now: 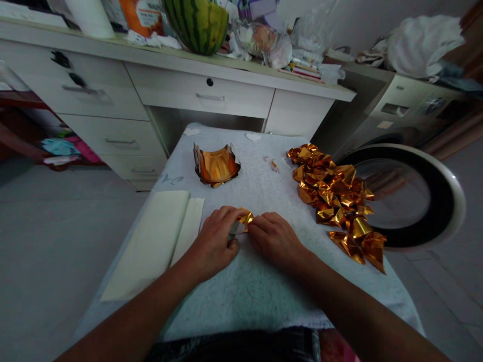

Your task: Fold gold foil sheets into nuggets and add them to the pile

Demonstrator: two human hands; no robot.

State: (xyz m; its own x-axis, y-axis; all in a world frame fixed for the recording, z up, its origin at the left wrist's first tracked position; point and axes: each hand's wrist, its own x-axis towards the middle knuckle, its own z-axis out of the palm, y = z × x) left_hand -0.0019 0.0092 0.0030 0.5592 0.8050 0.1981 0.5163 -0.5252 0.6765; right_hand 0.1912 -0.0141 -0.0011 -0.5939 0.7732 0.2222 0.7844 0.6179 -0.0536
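Near the middle of the cloth-covered table (pixel 264 301), a small gold foil piece (pixel 246 219) with a whitish part is held between my two hands. My left hand (pixel 217 244) has its fingers and thumb closed round its left side. My right hand (pixel 274 240) pinches its right edge, fingers curled. Beyond them stands a gold foil cup shape (pixel 217 166) with an open top. A pile of folded gold foil pieces (pixel 334 193) lies along the table's right side. To the left are pale paper sheets (pixel 151 241). Tiny scraps (pixel 273 165) lie behind my hands.
A white desk with drawers (pixel 204 95) stands behind the table, bearing a cut watermelon (pixel 198 25), plastic bags (pixel 279 48) and other items. At the right, a washing machine's round door (pixel 453 201) hangs open close to the table's edge.
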